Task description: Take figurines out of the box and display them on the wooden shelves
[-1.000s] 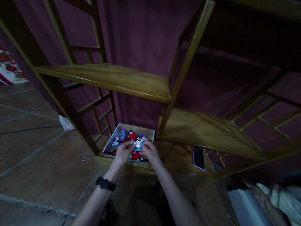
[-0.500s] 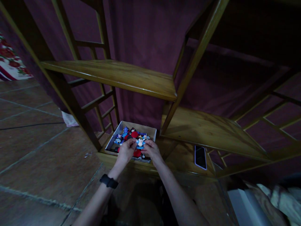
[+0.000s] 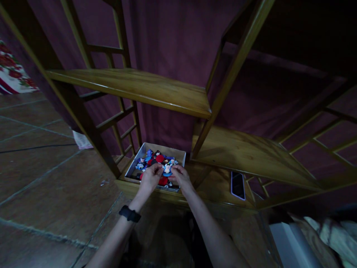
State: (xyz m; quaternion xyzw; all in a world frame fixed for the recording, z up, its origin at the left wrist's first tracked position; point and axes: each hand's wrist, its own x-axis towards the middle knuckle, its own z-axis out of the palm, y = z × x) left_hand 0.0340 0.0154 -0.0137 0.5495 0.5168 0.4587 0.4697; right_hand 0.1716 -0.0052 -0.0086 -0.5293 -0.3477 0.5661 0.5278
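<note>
Between my two hands is a small blue-and-white figurine [image 3: 167,169], held over the front part of a shallow cardboard box [image 3: 134,163]. My left hand [image 3: 151,179] pinches its left side, with a dark watch on the wrist. On the other side, the fingers of my right hand [image 3: 181,177] are closed on it too. Several more small figurines lie in the box, among them a purple-blue one [image 3: 149,153], a blue-and-white one [image 3: 140,164] and one with a round red part [image 3: 159,159]. My hands cover some of the box's front contents.
The box stands on the low board of a wooden shelf unit, under a higher shelf [image 3: 134,89]. A phone [image 3: 238,185] lies on the board to the right. A slanting wooden post [image 3: 223,87] rises right of the box. At lower right is a pale box [image 3: 290,242].
The figurine has shifted very slightly in my fingers. Both hands stay almost in the same place over the box, and the view has moved a little.
</note>
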